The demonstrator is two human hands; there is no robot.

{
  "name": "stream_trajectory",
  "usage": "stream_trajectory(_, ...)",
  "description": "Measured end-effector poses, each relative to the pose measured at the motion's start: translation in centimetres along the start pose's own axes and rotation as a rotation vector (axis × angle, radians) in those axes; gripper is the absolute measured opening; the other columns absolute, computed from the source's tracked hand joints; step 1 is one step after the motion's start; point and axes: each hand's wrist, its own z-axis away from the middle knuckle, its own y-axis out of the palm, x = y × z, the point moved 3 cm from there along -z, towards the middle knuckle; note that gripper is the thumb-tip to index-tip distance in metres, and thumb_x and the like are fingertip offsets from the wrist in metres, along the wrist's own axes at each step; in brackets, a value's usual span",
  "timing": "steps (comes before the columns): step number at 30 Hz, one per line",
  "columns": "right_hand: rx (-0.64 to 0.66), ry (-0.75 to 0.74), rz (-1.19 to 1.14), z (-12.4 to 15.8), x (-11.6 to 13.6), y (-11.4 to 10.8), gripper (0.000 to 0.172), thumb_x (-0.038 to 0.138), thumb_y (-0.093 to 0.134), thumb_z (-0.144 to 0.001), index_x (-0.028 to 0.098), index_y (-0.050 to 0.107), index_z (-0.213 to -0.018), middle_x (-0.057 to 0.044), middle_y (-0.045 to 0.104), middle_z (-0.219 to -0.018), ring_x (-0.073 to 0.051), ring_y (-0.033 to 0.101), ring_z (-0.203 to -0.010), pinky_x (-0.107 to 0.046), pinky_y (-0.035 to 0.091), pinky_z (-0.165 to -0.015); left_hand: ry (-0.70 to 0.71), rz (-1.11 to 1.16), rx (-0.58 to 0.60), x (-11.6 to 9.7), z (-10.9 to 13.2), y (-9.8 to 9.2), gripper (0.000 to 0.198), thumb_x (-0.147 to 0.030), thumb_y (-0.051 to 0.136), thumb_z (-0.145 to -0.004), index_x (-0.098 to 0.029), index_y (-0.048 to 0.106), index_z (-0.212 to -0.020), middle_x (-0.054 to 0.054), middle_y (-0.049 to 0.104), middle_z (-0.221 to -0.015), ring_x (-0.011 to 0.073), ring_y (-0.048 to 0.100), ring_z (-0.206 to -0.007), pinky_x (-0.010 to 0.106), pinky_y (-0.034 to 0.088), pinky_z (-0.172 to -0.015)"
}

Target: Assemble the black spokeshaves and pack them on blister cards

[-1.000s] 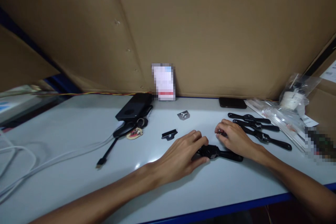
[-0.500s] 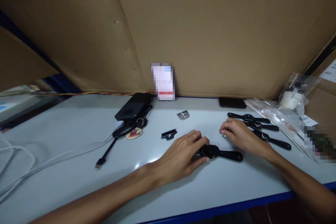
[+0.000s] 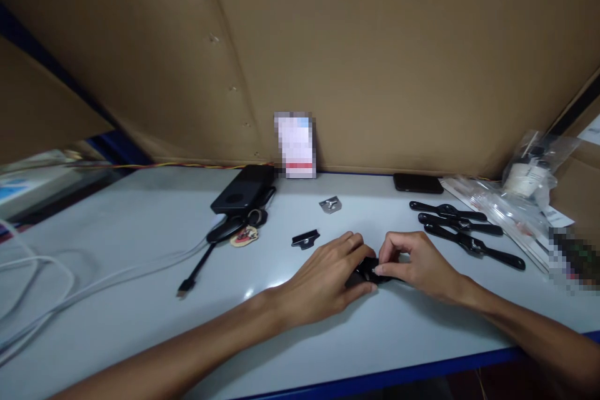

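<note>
Curled over a black two-handled tool (image 3: 369, 270), the person's left hand (image 3: 323, 269) has hold of it on the tabletop (image 3: 290, 344), fingers over the far side and thumb along the near side. The right hand (image 3: 422, 259) comes to the tool's middle with thumb and index fingertips drawn nearly together; whether a small part sits between them cannot be told. The tool lies in front of the person, near the table's front edge, its left end hidden under the left hand and most of its right handle behind the other.

It looks like painted metal, so it is probably stiff, moderately heavy for its size and hard to break. Its glossy coat may slip under dry fingers, and the smooth table may let it swivel if pushed off-centre. Three similar tools (image 3: 473, 245) to the right show slim handles and a broader middle; the firmest hold is likely where handle meets body. A silver plate (image 3: 330, 204) and a small black piece (image 3: 305, 239), loose beyond the left hand, look light, the plate's thin rim perhaps sharp
</note>
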Motion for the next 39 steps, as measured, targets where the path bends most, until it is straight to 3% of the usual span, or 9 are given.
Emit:
stream_trajectory(7,-0.116,-0.192,0.226,0.6,0.1,0.8,0.018,0.014,0.067,-0.085,0.020,0.056,-0.071,0.002,0.063,-0.074,-0.014,0.056,-0.069,-0.028,0.043,-0.067,-0.002,-0.026,0.008,0.0,0.0,0.1,0.025,-0.037,0.067,-0.090,-0.020,0.060,-0.107,0.005,0.057,-0.098,0.0231,0.055,-0.090,0.036,0.047,-0.075)
stream_trajectory(11,-0.129,-0.146,0.184,0.7,0.1,1.0,0.019,0.014,0.068,-0.084,0.020,0.056,-0.071,0.002,0.064,-0.073,-0.014,0.057,-0.069,-0.028,0.044,-0.067,0.010,-0.025,-0.010,0.1,0.0,0.1,0.026,-0.040,0.068,-0.089,-0.020,0.060,-0.105,0.004,0.056,-0.096,0.0226,0.054,-0.088,0.035,0.047,-0.072)
stream_trajectory(15,-0.109,-0.134,0.212,0.7,0.2,1.0,0.019,0.013,0.067,-0.085,0.020,0.056,-0.071,0.003,0.063,-0.071,-0.013,0.057,-0.067,-0.027,0.043,-0.064,0.011,-0.015,-0.008,0.1,0.0,0.0,0.024,-0.041,0.063,-0.092,-0.020,0.061,-0.104,0.005,0.056,-0.096,0.0228,0.054,-0.089,0.036,0.047,-0.073)
stream_trajectory(20,0.014,-0.303,0.431,1.0,0.6,0.8,0.008,0.014,0.058,-0.093,0.019,0.063,-0.090,-0.001,0.066,-0.084,-0.013,0.058,-0.072,-0.027,0.047,-0.068,0.025,-0.003,-0.025,0.0,0.1,0.0,0.020,-0.039,0.060,-0.095,-0.021,0.061,-0.103,0.005,0.056,-0.094,0.0219,0.053,-0.086,0.035,0.046,-0.072)
stream_trajectory(27,0.041,-0.532,0.794,1.5,1.2,1.2,0.024,0.013,0.044,-0.099,0.015,0.064,-0.086,-0.008,0.064,-0.081,-0.019,0.056,-0.072,-0.033,0.047,-0.067,0.015,-0.004,-0.043,0.0,-0.1,0.1,0.021,-0.039,0.063,-0.092,-0.020,0.061,-0.101,0.004,0.056,-0.093,0.0218,0.054,-0.085,0.035,0.046,-0.071)
stream_trajectory(32,0.008,-0.474,0.789,1.5,1.1,1.4,0.017,0.016,0.051,-0.095,0.015,0.065,-0.086,-0.008,0.062,-0.083,-0.019,0.055,-0.073,-0.034,0.046,-0.068,-0.011,-0.013,-0.024,0.0,0.0,0.2,0.019,-0.035,0.066,-0.090,-0.020,0.060,-0.102,0.004,0.057,-0.094,0.0226,0.054,-0.088,0.036,0.047,-0.072)
stream_trajectory(39,-0.012,-0.194,0.443,0.6,0.8,1.1,0.016,0.011,0.064,-0.089,0.018,0.065,-0.074,0.001,0.062,-0.077,-0.012,0.055,-0.067,-0.027,0.043,-0.066,0.004,-0.020,-0.024,-0.1,0.1,0.2,0.022,-0.037,0.067,-0.089,-0.022,0.059,-0.103,0.004,0.057,-0.097,0.0229,0.054,-0.090,0.036,0.047,-0.073)
